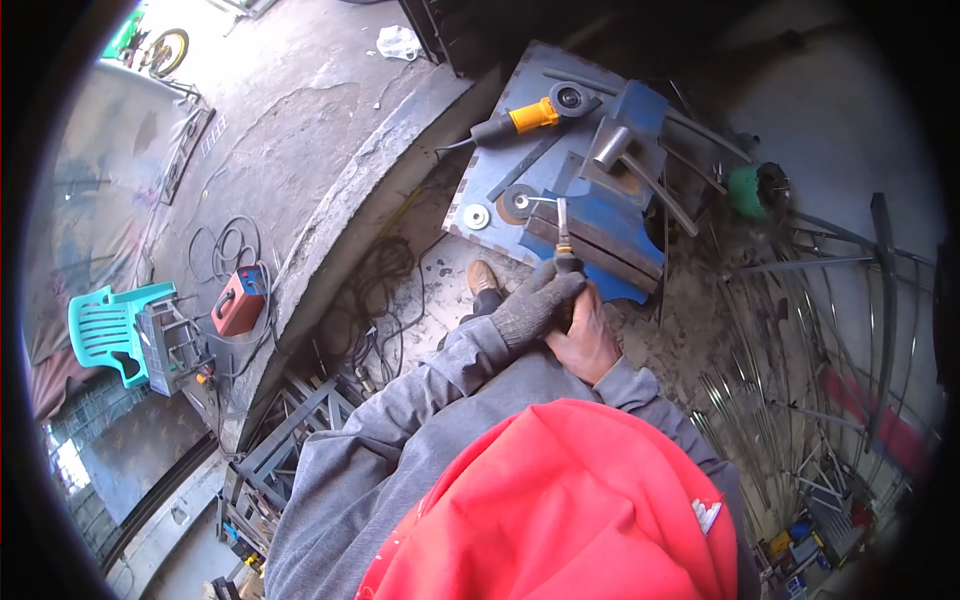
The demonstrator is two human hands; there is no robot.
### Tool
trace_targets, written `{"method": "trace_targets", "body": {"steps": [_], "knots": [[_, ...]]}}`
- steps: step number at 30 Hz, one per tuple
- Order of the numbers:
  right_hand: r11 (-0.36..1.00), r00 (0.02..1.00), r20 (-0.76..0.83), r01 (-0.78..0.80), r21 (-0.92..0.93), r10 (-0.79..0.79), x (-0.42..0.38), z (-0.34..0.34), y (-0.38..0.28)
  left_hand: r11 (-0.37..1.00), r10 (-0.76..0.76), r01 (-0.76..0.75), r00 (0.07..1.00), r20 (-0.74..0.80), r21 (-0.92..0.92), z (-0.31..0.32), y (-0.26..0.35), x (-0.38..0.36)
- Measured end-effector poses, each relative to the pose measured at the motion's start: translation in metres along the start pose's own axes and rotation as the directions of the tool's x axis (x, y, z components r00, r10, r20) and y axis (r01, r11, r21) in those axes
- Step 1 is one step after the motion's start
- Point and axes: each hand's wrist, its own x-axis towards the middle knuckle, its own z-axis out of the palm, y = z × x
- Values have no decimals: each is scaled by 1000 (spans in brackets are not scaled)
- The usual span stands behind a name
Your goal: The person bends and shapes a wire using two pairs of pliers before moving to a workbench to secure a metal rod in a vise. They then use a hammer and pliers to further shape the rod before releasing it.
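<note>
Both hands meet on the dark handle of a metal-tipped tool [563, 235] in front of my body. My left hand [538, 305], in a grey glove, is closed over the upper part of the handle. Bare, my right hand [587, 342] wraps the handle just below and to the right. The tool's tip lies over a blue bench vise [625, 258], beside a thin bent rod. Whether the tip touches anything is unclear. A metal hammer [645, 180] rests behind the vise, and a round disc [517, 203] lies to its left.
A yellow and black angle grinder [532, 116] lies on the metal worktable [490, 165]. Cables [385, 290] coil on the floor at left. On the raised ledge are a red machine [238, 302] and a green chair [108, 325]. Metal bars [880, 300] clutter the right.
</note>
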Motion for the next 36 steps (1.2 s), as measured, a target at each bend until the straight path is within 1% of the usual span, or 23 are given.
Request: {"method": "trace_targets", "body": {"steps": [1, 2, 3, 4, 6, 8, 9, 11, 12, 13, 14, 15, 16, 18, 20, 22, 23, 24, 26, 28, 31, 35, 36], "knots": [[1000, 995, 93, -23, -15, 24, 1, -1, -3, 988, 71, -65, 997, -37, 142, -4, 4, -2], [998, 981, 187, -46, -30, 51, 1, -2, -5, 988, 66, -61, 997, -31, 139, 0, 20, -7], [995, 963, 262, -47, -91, 70, 2, -9, -2, 981, -46, 73, 988, -150, 182, 4, 37, -13], [994, 964, 257, -50, -96, 73, 4, -16, 1, 956, -147, 207, 952, -269, 208, 4, 50, -16], [1000, 989, 147, -6, 16, 3, 15, -37, 9, 962, -126, 171, 970, -209, 211, -19, 45, -17], [983, 982, -47, -183, 28, 185, 36, -68, 19, 920, -132, 189, 974, -183, 343, -19, 63, -25], [981, 973, -127, -195, -19, 191, 48, -84, 34, 923, -132, 188, 975, -180, 337, -18, 74, -30], [965, 958, -250, -187, -185, 138, 79, -114, 79, 765, -347, 418, 908, -233, 490, -12, 90, -35], [938, 957, -282, -163, -305, 75, 95, -125, 106, 773, -336, 412, 911, -241, 482, -6, 87, -34], [941, 963, -262, -143, -308, 61, 112, -132, 132, 591, -255, 396, 918, -303, 703, 0, 84, -34], [895, 972, -234, -133, -427, 33, 127, -134, 157, 350, -164, 387, 922, -351, 853, 7, 81, -35], [837, 980, -198, -114, -535, 7, 138, -133, 178, 363, -231, 473, 881, -414, 803, 28, 94, -35], [845, 986, -164, -82, -528, -6, 145, -133, 194, 373, -220, 497, 868, -446, 784, 26, 78, -35], [855, 975, 31, -176, -488, 218, 163, -129, 216, 462, -51, 468, 862, -504, 754, 16, 37, -35], [901, 985, 30, -142, -409, 169, 174, -125, 233, 406, 46, 517, 812, -581, 754, 26, 25, -34], [919, 976, 108, -136, -371, 187, 180, -125, 247, 447, 53, 565, 757, -651, 693, 34, 19, -33], [897, 987, 121, -41, -440, 104, 181, -122, 250, 468, 77, 573, 732, -677, 673, 36, 14, -31], [900, 983, 161, -13, -436, 92, 182, -120, 253, 485, 77, 591, 706, -704, 645, 37, 11, -30], [898, 957, 200, -109, -426, 211, 183, -124, 240, 502, 30, 593, 716, -698, 630, 39, 10, -28], [909, 966, 209, -55, -414, 153, 188, -122, 247, 488, 92, 584, 705, -704, 648, 36, -1, -23], [894, 987, 114, -54, -445, 117, 190, -121, 248, 409, 58, 631, 703, -709, 659, 40, 6, -21], [902, 991, 62, -80, -425, 117, 185, -129, 208, 263, 36, 586, 788, -615, 766, 36, 18, -17], [893, 984, 45, -138, -429, 174, 182, -131, 188, 215, 13, 559, 818, -575, 801, 36, 26, -16]]}}
